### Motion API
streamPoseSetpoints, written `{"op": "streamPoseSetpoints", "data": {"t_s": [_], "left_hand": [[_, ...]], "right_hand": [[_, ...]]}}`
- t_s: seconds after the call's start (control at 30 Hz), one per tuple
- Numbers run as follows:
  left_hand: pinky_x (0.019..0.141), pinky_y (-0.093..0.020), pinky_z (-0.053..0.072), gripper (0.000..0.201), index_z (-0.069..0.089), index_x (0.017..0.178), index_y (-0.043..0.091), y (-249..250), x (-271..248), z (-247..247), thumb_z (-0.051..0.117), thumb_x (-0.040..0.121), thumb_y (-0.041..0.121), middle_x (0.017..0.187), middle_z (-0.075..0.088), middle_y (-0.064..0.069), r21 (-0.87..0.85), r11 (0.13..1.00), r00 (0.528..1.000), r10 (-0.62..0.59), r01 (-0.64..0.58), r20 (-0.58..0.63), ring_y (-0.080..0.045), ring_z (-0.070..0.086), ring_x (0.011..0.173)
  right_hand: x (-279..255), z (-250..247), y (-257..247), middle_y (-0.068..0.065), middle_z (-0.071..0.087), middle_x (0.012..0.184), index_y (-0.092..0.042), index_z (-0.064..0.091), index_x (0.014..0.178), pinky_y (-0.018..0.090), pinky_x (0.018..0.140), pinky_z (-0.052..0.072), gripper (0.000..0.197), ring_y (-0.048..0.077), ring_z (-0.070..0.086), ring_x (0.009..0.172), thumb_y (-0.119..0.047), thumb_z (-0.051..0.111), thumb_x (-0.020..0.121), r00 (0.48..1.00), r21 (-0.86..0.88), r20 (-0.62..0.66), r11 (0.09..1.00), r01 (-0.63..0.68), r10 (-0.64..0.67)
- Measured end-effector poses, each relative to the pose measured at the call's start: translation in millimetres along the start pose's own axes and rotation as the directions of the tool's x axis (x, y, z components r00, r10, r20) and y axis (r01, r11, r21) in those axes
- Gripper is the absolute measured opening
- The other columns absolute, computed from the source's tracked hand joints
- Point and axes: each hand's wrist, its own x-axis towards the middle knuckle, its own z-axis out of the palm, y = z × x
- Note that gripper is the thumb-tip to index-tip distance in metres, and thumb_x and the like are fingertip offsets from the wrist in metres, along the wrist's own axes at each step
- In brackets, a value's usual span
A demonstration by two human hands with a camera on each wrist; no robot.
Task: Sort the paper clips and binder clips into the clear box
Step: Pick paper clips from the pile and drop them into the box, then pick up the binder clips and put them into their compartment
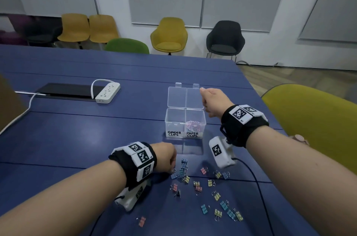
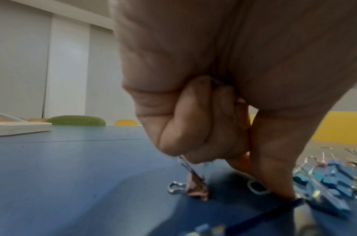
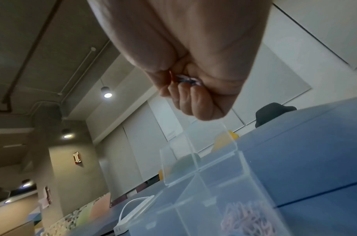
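The clear box (image 1: 185,120) sits open in the middle of the blue table (image 1: 77,129), both lids tipped back. Its right cell, labelled PAPER CLIPS, holds a tangle of pink paper clips (image 1: 194,124); the left cell, labelled BINDER CLIPS, looks empty. The binder clips (image 1: 210,193), pink, blue and yellow, are all scattered on the table on the near side of the box, none of them sorted.

The right hand (image 1: 214,101) hangs above the box's right side, fingers curled tight into a fist around something small, pink and dark in the wrist view; I can't make out which sort of clip it is. The left hand (image 1: 166,156) is down at the left edge of the scatter, fingers curled, pinching the wire handle of a pink binder clip (image 2: 195,190) whose body sits on the table.

So I'd say the paper clips are nearly done and the binder clips are just starting. Next, the right hand needs to loosen over the proper cell, and the left must lift its clip cleanly and carry it to the left cell, not past the divider.

A white power strip (image 1: 107,93) lies well off to the left.
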Motion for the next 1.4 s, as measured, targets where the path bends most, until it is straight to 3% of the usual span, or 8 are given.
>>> {"op": "streamPoseSetpoints", "data": {"t_s": [0.3, 0.4, 0.5, 0.6, 0.83, 1.1, 1.23, 1.4], "left_hand": [[0.049, -0.015, 0.039, 0.010, 0.061, 0.080, 0.018, -13, -1, -31, 0.057, 0.089, 0.022, 0.067, 0.055, 0.007, -0.340, 0.939, 0.998, 0.026, -0.042, -0.049, -0.007, 0.046, 0.054], [0.035, -0.013, 0.022, 0.021, 0.044, 0.070, 0.015, -5, 3, -43, 0.047, 0.091, 0.013, 0.061, 0.043, -0.001, -0.871, 0.491, 0.995, -0.096, 0.024, -0.027, -0.010, 0.031, 0.041], [0.030, -0.012, 0.015, 0.015, 0.038, 0.074, 0.013, 3, 18, -57, 0.041, 0.088, 0.008, 0.066, 0.049, -0.007, -1.000, -0.004, 0.986, -0.169, 0.014, 0.014, -0.008, 0.029, 0.036], [0.028, -0.011, 0.016, 0.013, 0.036, 0.074, 0.012, 12, 39, -72, 0.038, 0.085, 0.007, 0.068, 0.049, -0.007, -0.979, -0.204, 0.981, -0.193, -0.028, 0.012, -0.007, 0.035, 0.034], [0.039, -0.016, 0.025, 0.019, 0.045, 0.074, 0.010, 40, 86, -88, 0.041, 0.089, 0.001, 0.062, 0.043, -0.006, -0.948, -0.215, 0.928, -0.338, -0.236, -0.155, -0.011, 0.035, 0.042], [0.094, -0.033, 0.033, 0.050, 0.060, 0.078, 0.008, 48, 84, -82, 0.031, 0.100, 0.041, 0.090, 0.064, -0.007, -0.947, -0.050, 0.909, -0.300, -0.317, -0.289, -0.016, 0.062, 0.079], [0.084, -0.030, 0.038, 0.045, 0.061, 0.080, 0.014, 44, 65, -79, 0.033, 0.100, 0.043, 0.099, 0.065, -0.006, -0.939, 0.085, 0.884, -0.317, -0.334, -0.343, -0.013, 0.062, 0.082], [0.097, -0.030, 0.039, 0.039, 0.061, 0.086, 0.010, 27, 27, -70, 0.037, 0.100, 0.038, 0.099, 0.065, -0.006, -0.946, 0.031, 0.901, -0.297, -0.323, -0.317, -0.017, 0.063, 0.093]], "right_hand": [[21, 24, 19, 0.003, 0.043, 0.059, -0.013, 0.042, 0.065, 0.030, 0.054, 0.040, 0.036, 0.017, 0.039, 0.051, -0.023, 0.036, 0.100, 0.989, 0.160, -0.067, 0.976, 0.144, -0.135], [27, 28, 26, 0.006, 0.055, 0.064, -0.013, 0.048, 0.064, 0.029, 0.062, 0.044, 0.040, 0.018, 0.050, 0.058, -0.021, 0.036, 0.100, 0.988, 0.148, -0.022, 0.977, 0.156, -0.154], [28, 26, 32, 0.004, 0.064, 0.074, -0.017, 0.055, 0.063, 0.027, 0.073, 0.044, 0.041, 0.017, 0.058, 0.072, -0.025, 0.037, 0.100, 0.981, 0.052, -0.057, 0.981, 0.189, -0.186], [25, 16, 39, 0.004, 0.063, 0.076, -0.017, 0.053, 0.067, 0.025, 0.069, 0.042, 0.036, 0.015, 0.058, 0.071, -0.026, 0.039, 0.099, 0.966, 0.078, -0.164, 0.974, 0.213, -0.198], [6, -17, 69, 0.004, 0.058, 0.065, -0.014, 0.051, 0.063, 0.022, 0.059, 0.040, 0.038, 0.015, 0.055, 0.060, -0.024, 0.041, 0.099, 0.941, 0.131, -0.306, 0.973, 0.188, -0.141], [-27, -46, 97, 0.007, 0.052, 0.063, -0.011, 0.047, 0.064, 0.020, 0.049, 0.038, 0.037, 0.016, 0.050, 0.055, -0.020, 0.042, 0.099, 0.955, 0.184, -0.295, 0.981, 0.069, -0.012], [-46, -55, 98, 0.003, 0.054, 0.064, -0.013, 0.046, 0.065, 0.026, 0.050, 0.034, 0.031, 0.015, 0.051, 0.056, -0.019, 0.048, 0.096, 0.989, 0.114, -0.137, 0.993, -0.036, 0.052], [-81, -58, 96, 0.001, 0.057, 0.066, -0.012, 0.049, 0.075, 0.024, 0.047, 0.036, 0.020, 0.013, 0.052, 0.054, -0.016, 0.052, 0.094, 0.980, -0.130, 0.139, 0.984, -0.121, 0.139]]}}
